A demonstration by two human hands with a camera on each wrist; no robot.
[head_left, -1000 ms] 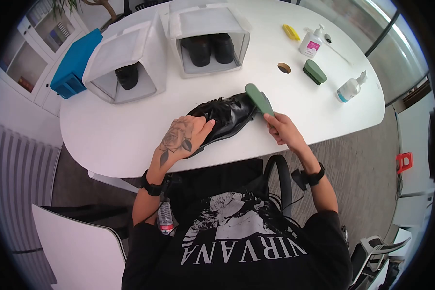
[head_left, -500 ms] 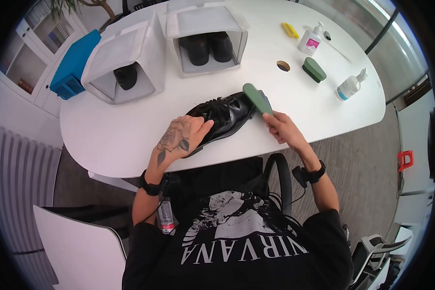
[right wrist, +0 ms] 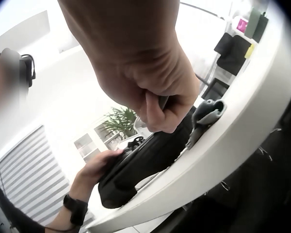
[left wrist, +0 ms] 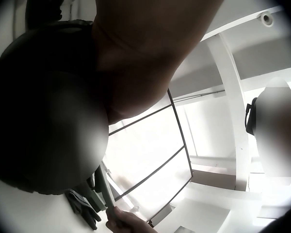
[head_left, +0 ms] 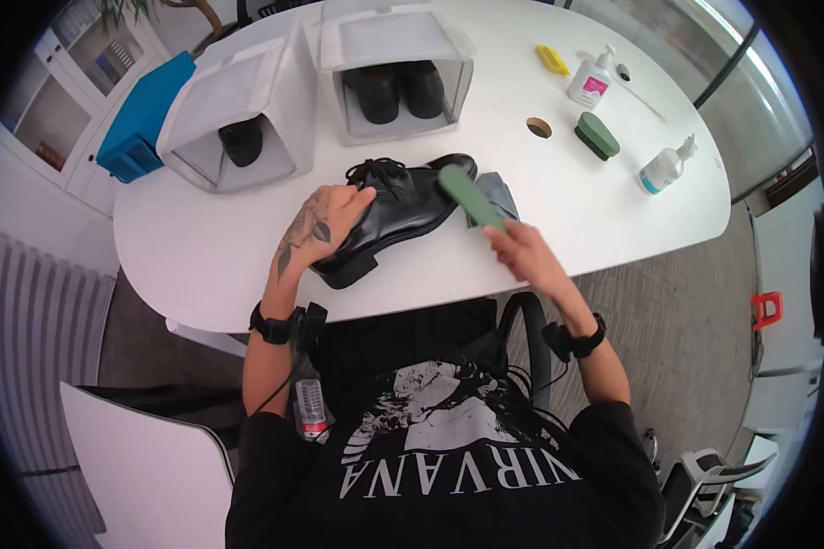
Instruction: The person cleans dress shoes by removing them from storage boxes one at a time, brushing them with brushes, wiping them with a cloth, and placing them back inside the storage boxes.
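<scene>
A black lace-up shoe (head_left: 398, 206) is tilted on its side above the white table, its heel toward the near left. The left hand (head_left: 319, 224) grips it at the opening, thumb near the laces. In the right hand (head_left: 526, 256) is the handle of a green brush (head_left: 468, 195), whose head lies over the shoe's toe. A grey cloth (head_left: 496, 196) lies just right of the toe. In the right wrist view the right hand (right wrist: 153, 92) has its fingers curled, and the shoe (right wrist: 145, 165) shows beyond it.
Two white boxes (head_left: 233, 78) (head_left: 394, 41) with black shoes inside stand at the back left, beside a blue box (head_left: 145, 119). A second green brush (head_left: 597, 136), a pump bottle (head_left: 591, 80), a spray bottle (head_left: 666, 166) and a yellow brush (head_left: 552, 60) are at the right.
The left hand has shifted left and tipped the shoe, showing its side and heel. The right hand's brush has moved left with the toe, and more of the grey cloth shows.
</scene>
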